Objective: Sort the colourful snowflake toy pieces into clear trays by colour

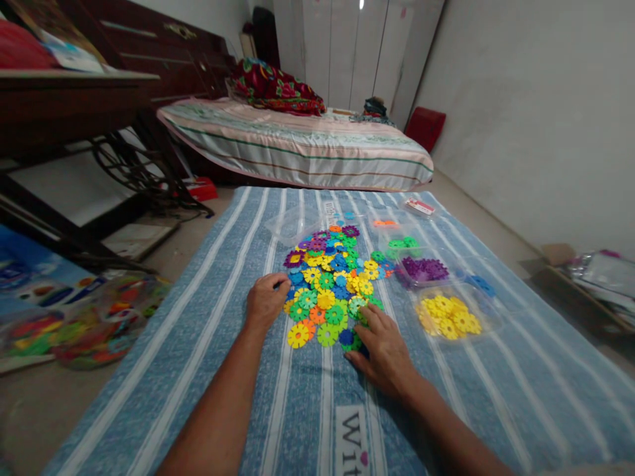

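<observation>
A heap of colourful notched plastic discs [325,299], shaped like flowers or snowflakes, lies on the striped cloth in yellow, green, blue, orange and purple. At the heap's left edge is my left hand [262,301], its fingers curled in beside some blue discs; whatever they pinch is hidden. My right hand [384,344] rests on the near right side of the heap with fingers stretched over green discs, thumb apart near a dark blue disc [346,337]. Right of the heap, a clear tub holds yellow discs [448,316], and another behind it holds purple discs [425,270].
Farther back are clear tubs with green discs [403,244] and orange discs [385,223]. Blue discs [480,285] lie at the right, and a clear lid-like container [294,226] at the back left. Bags of coloured pieces [106,320] sit left of the cloth-covered table [208,304].
</observation>
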`<state>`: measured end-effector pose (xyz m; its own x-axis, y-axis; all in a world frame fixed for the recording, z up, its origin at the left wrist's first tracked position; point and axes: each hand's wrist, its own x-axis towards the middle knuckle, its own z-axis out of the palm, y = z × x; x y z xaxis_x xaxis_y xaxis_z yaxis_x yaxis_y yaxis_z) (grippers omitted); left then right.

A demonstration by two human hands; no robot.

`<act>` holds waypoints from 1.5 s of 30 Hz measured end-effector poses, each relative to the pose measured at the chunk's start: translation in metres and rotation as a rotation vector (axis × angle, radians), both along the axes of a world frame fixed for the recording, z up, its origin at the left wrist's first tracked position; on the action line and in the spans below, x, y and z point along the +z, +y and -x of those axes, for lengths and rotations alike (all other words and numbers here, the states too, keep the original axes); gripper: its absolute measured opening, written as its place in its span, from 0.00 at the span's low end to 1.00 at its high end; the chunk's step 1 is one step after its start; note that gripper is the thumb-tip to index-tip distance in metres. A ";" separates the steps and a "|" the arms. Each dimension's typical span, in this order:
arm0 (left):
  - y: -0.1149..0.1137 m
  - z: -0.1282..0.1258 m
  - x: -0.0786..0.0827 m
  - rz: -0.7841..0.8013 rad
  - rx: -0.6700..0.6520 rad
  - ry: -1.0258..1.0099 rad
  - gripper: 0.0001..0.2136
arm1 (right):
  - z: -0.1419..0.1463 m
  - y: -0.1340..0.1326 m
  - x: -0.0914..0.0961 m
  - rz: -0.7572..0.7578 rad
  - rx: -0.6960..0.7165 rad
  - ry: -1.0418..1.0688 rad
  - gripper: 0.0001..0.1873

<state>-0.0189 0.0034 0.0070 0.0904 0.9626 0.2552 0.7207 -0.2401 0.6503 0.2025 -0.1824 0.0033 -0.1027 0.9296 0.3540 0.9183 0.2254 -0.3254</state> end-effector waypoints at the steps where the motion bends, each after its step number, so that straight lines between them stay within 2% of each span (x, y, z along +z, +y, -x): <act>1: 0.000 0.000 0.000 0.003 0.001 0.001 0.12 | 0.001 0.000 -0.001 -0.003 -0.001 0.003 0.15; 8: 0.000 -0.001 0.001 -0.003 0.008 0.006 0.12 | 0.003 -0.001 -0.003 -0.056 -0.024 0.047 0.13; 14: 0.001 -0.001 0.001 0.002 0.006 0.002 0.12 | -0.001 0.003 -0.002 -0.126 -0.039 0.093 0.05; 27: 0.004 0.002 -0.001 -0.006 0.000 0.011 0.13 | -0.019 0.016 0.001 -0.127 -0.076 0.209 0.09; 31: 0.008 0.005 -0.004 -0.018 -0.003 0.001 0.13 | -0.031 0.037 0.016 -0.134 -0.052 0.209 0.13; 35: 0.010 0.007 -0.005 -0.027 -0.004 0.002 0.13 | -0.063 0.079 0.056 -0.242 -0.132 0.127 0.15; 38: 0.010 0.007 -0.005 -0.028 -0.003 0.012 0.13 | -0.094 0.110 0.090 -0.361 -0.403 0.025 0.14; 40: 0.010 0.007 -0.005 -0.029 -0.005 0.011 0.13 | -0.105 0.120 0.101 -0.413 -0.543 -0.010 0.12; 42: 0.010 0.007 -0.004 -0.030 -0.010 0.005 0.13 | -0.103 0.118 0.098 -0.411 -0.549 -0.018 0.11; 45: 0.007 0.006 -0.002 -0.021 -0.008 0.004 0.12 | -0.077 0.097 0.073 -0.321 -0.332 -0.001 0.12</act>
<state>-0.0247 0.0106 0.0047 0.0996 0.9564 0.2745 0.7213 -0.2595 0.6422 0.2792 -0.0859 0.0764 0.1812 0.7556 0.6295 0.9582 0.0084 -0.2859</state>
